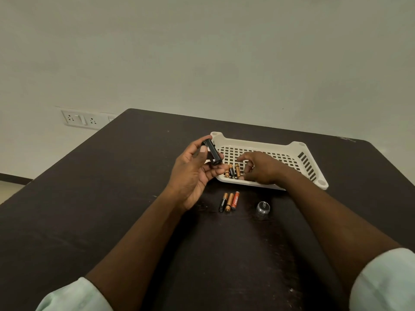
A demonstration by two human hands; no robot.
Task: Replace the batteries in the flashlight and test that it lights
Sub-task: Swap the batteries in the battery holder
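My left hand (193,173) grips a short black cylindrical part of the flashlight (212,151), raised above the table at the white basket's (314,182) left corner. My right hand (260,168) reaches into the basket with fingers apart, its fingertips just beside three batteries (232,171) lying at the basket's near left; it holds nothing that I can see. Three more batteries (229,202) lie side by side on the dark table (112,198) in front of the basket. A round silvery flashlight cap (263,207) rests to their right.
The table's far edge meets a pale wall. A wall socket panel (80,118) sits beyond the table's left corner. Both my forearms stretch across the near table, sleeves rolled back.
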